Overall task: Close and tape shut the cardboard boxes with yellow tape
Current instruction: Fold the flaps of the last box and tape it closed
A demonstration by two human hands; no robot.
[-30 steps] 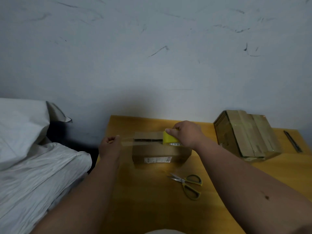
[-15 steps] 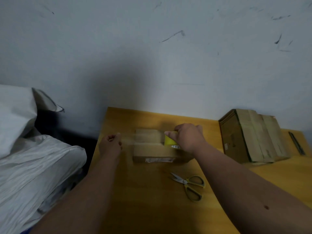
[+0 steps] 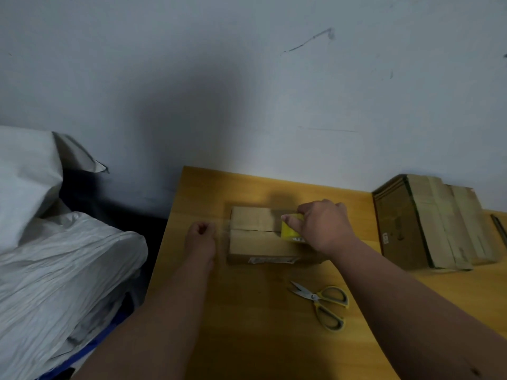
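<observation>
Fingers of the right hand (image 3: 322, 224) curl around the yellow tape roll (image 3: 291, 232), holding it on top of the cardboard box (image 3: 260, 237) at its right end, over the flap seam. Left hand (image 3: 200, 238) fingers pinch the faint, blurred tape end just left of the box. Scissors (image 3: 321, 303) lie on the worktop (image 3: 247, 325) nearer than the right hand; stacked boxes (image 3: 433, 220) stand well to its right.

The right hand (image 3: 323, 226) hides most of the tape roll (image 3: 291, 233); the pulled strip is blurred
</observation>
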